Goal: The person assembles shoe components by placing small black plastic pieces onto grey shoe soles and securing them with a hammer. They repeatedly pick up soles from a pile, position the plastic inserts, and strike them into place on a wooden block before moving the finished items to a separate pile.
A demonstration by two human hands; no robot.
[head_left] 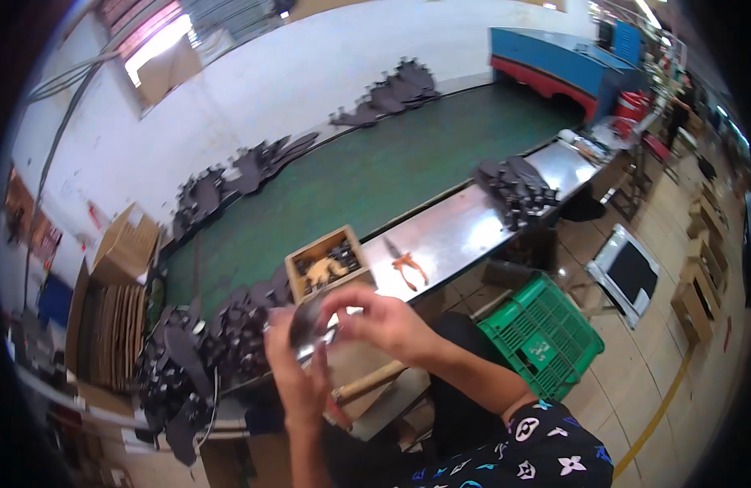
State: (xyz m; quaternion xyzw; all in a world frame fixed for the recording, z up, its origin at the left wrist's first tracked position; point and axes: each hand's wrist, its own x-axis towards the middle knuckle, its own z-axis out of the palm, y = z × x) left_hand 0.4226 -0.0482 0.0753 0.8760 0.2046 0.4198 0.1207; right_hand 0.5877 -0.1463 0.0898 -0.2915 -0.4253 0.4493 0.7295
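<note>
Left hand (298, 370): raised before the chest, fingers curled shut on the near-left end of a dark, glossy cut piece (309, 325).
Right hand (379, 321): fingers bent, tips pinching the far-right edge of the same piece; closed on it.
Cut piece: held between both hands, just above the near bench (457, 232) edge, long axis running near-left to far-right; each hand had one end, neither the nearer.
Wooden box (327, 264): just beyond the hands, holding small tan and dark parts.
Orange-handled pliers (408, 268): on the steel bench, right of the box.
Dark cut pieces (205, 342): heaped left of the hands.
Another stack (518, 191): far right.
Green crate (542, 333): on the floor, right of the person's knee.
</note>
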